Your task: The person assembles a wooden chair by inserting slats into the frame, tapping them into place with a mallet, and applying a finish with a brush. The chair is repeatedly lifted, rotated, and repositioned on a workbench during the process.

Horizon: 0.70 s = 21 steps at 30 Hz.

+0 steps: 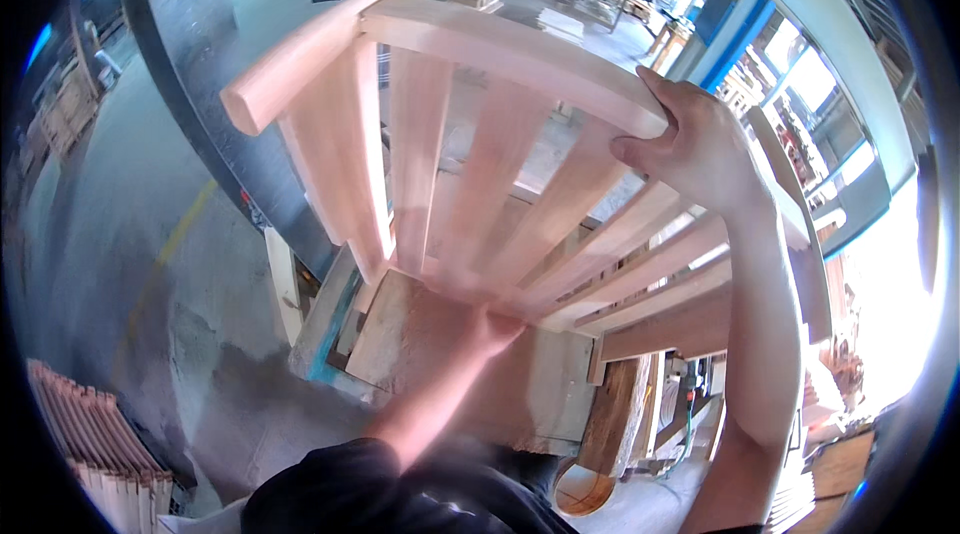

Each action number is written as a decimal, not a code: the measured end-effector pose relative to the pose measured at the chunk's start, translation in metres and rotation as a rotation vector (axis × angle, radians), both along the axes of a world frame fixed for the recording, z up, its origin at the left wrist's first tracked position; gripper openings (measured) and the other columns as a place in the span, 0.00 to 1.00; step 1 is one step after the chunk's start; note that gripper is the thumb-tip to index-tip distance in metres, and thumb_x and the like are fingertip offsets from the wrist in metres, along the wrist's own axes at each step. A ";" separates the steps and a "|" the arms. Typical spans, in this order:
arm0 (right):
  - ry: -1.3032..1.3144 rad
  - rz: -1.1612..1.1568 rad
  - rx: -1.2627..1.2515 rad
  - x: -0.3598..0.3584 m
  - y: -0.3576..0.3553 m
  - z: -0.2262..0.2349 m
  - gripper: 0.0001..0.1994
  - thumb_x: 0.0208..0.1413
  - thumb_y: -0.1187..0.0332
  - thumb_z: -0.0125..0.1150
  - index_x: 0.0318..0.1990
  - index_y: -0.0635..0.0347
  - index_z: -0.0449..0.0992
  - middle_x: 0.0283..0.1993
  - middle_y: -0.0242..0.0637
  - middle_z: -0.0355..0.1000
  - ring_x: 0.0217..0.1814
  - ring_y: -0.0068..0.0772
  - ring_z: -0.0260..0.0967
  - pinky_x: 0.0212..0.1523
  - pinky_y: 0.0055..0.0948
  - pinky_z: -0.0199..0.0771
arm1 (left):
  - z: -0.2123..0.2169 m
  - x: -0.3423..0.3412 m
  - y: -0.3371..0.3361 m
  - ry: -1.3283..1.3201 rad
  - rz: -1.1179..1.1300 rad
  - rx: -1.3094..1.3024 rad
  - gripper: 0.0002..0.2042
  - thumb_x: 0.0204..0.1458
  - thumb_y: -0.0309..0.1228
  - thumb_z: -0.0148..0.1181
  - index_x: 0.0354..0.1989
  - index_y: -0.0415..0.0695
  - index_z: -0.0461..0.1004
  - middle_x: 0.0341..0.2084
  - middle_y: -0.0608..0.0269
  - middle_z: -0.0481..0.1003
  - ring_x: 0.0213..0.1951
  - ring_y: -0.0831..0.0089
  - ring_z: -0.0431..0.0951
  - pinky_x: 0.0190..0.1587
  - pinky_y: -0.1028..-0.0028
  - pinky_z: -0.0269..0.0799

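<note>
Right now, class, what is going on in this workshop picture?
A person holds a slatted wooden chair frame above a workbench. The right hand grips the curved top rail; the blurred left hand reaches to the slats' lower ends. Stacked wooden parts stand on the floor at left.

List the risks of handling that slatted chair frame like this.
1. Only the right hand clearly grips the wooden chair frame, at the end of one rail; it could twist or slip.
2. The left hand is blurred beneath the slats; fingers might get pinched against the workbench.
</note>
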State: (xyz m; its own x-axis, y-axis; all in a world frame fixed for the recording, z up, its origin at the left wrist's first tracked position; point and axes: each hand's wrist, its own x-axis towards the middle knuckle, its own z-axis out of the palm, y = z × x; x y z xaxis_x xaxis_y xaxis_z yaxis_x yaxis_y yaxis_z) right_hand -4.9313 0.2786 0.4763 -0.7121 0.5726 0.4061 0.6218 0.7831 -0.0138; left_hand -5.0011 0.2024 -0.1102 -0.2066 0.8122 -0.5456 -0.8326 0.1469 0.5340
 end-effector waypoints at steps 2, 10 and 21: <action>-0.029 -0.062 -0.008 -0.014 0.002 0.001 0.40 0.41 0.47 0.74 0.59 0.67 0.74 0.40 0.52 0.78 0.43 0.51 0.78 0.46 0.42 0.76 | 0.004 0.018 0.031 0.076 -0.028 0.200 0.17 0.61 0.35 0.59 0.52 0.37 0.69 0.44 0.51 0.74 0.50 0.60 0.74 0.56 0.60 0.73; -0.074 -0.076 0.010 -0.021 0.013 -0.003 0.36 0.39 0.45 0.77 0.52 0.62 0.79 0.37 0.45 0.80 0.40 0.47 0.80 0.45 0.40 0.77 | 0.024 0.039 0.078 -0.189 0.037 0.370 0.18 0.61 0.38 0.58 0.52 0.38 0.69 0.45 0.54 0.75 0.50 0.62 0.76 0.55 0.60 0.75; -0.039 -0.142 -0.129 -0.031 0.018 -0.010 0.31 0.45 0.45 0.71 0.48 0.63 0.76 0.35 0.43 0.78 0.36 0.38 0.78 0.41 0.38 0.75 | 0.055 0.042 0.093 -1.005 0.450 0.130 0.21 0.60 0.44 0.58 0.54 0.42 0.69 0.46 0.59 0.76 0.49 0.65 0.78 0.52 0.56 0.77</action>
